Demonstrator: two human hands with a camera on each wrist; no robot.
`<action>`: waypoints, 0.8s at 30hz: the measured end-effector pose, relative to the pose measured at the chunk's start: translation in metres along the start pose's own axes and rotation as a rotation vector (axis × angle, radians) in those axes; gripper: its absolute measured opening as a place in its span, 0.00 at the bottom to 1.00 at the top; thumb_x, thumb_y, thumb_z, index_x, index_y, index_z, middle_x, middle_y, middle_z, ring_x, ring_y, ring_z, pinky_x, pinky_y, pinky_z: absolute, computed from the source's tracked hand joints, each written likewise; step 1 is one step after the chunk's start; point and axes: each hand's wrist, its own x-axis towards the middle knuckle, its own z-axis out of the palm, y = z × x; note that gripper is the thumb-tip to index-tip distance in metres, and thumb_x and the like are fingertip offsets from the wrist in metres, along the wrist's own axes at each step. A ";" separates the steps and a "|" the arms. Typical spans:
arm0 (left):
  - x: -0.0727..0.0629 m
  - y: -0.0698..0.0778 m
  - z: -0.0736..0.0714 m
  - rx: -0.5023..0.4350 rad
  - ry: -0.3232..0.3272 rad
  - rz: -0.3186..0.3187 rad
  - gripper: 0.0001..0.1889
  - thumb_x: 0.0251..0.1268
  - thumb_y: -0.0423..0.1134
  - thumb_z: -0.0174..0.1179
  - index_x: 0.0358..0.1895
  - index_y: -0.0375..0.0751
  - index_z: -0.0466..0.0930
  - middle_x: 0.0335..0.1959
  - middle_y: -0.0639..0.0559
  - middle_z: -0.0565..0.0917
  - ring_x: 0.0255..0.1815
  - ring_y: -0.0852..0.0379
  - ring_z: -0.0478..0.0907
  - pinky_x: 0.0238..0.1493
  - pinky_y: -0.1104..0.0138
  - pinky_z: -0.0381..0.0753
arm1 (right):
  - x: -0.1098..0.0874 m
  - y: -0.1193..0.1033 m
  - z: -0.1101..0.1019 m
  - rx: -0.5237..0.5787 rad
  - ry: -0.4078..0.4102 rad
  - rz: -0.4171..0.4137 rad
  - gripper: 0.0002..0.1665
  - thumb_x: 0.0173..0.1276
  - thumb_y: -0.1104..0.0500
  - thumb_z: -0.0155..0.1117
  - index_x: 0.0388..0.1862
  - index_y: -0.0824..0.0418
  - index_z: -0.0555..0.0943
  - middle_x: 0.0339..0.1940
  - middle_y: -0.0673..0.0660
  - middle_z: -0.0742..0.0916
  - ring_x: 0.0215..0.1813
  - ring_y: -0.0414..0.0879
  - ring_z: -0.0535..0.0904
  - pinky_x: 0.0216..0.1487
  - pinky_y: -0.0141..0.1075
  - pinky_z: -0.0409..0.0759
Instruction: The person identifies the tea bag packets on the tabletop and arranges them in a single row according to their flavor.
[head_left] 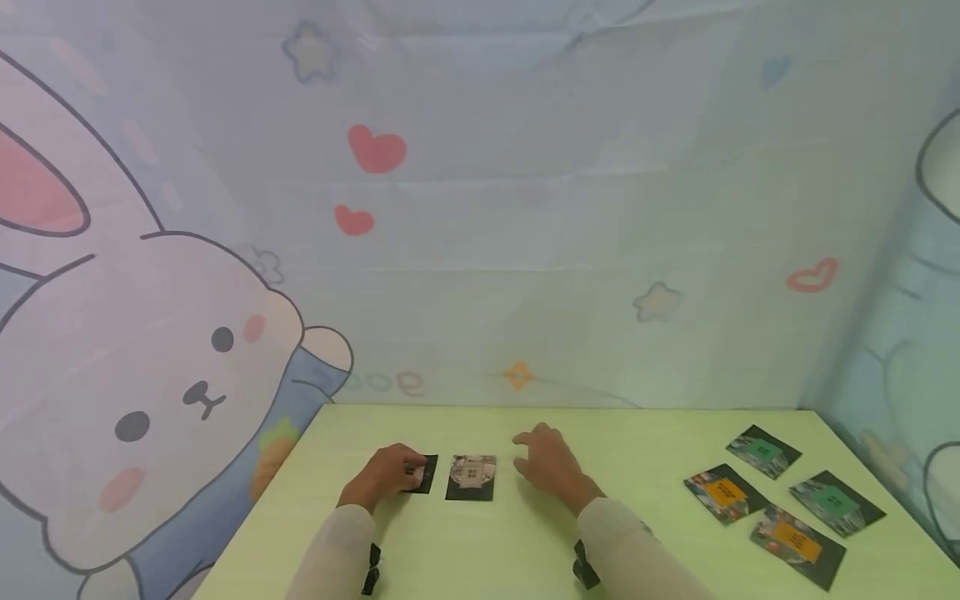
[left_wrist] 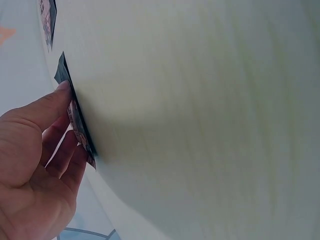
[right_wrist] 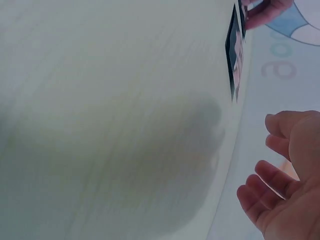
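My left hand (head_left: pixel 384 477) holds a dark picture card (head_left: pixel 430 473) at the left of the table, covering much of it in the head view. From the left wrist, the thumb is at the near edge of this card (left_wrist: pixel 80 125) and the other fingers are along its far side. Just to its right lies a second dark card (head_left: pixel 471 492) with a pale beige label, flat on the table. Beyond that one, my right hand (head_left: pixel 553 468) hovers over the table with loosely bent fingers, holding nothing; its shadow falls on the surface in the right wrist view.
On the right side of the table (head_left: pixel 637 467) lie two cards with green labels (head_left: pixel 763 451) and two with orange labels (head_left: pixel 726 492), set at a slant. A printed cloth wall (head_left: pixel 525 317) with a cartoon rabbit rises behind the table's back edge.
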 end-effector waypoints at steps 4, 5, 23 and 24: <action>0.000 0.000 -0.001 -0.018 0.002 -0.019 0.18 0.65 0.34 0.69 0.58 0.44 0.86 0.64 0.40 0.80 0.67 0.37 0.76 0.66 0.44 0.77 | -0.008 0.018 -0.014 -0.007 -0.022 -0.006 0.19 0.62 0.62 0.68 0.53 0.62 0.86 0.44 0.61 0.83 0.47 0.56 0.79 0.53 0.53 0.79; 0.000 0.000 -0.001 -0.022 0.001 -0.021 0.18 0.65 0.33 0.69 0.58 0.44 0.86 0.64 0.40 0.80 0.67 0.37 0.76 0.65 0.44 0.77 | -0.010 0.023 -0.018 -0.012 -0.018 -0.008 0.19 0.61 0.62 0.68 0.52 0.62 0.86 0.44 0.61 0.84 0.47 0.56 0.79 0.53 0.54 0.79; 0.002 -0.003 0.001 -0.021 0.002 0.000 0.18 0.64 0.33 0.70 0.57 0.44 0.87 0.63 0.39 0.80 0.66 0.36 0.76 0.65 0.44 0.77 | -0.064 0.119 -0.087 -0.039 -0.152 0.010 0.12 0.65 0.63 0.69 0.48 0.62 0.89 0.46 0.60 0.85 0.49 0.57 0.82 0.52 0.53 0.82; 0.003 -0.002 0.002 -0.015 0.000 0.002 0.18 0.64 0.33 0.70 0.57 0.44 0.86 0.63 0.39 0.81 0.66 0.36 0.76 0.64 0.44 0.78 | -0.067 0.126 -0.088 -0.040 -0.152 0.000 0.12 0.65 0.63 0.70 0.47 0.61 0.89 0.45 0.59 0.85 0.48 0.56 0.82 0.51 0.53 0.82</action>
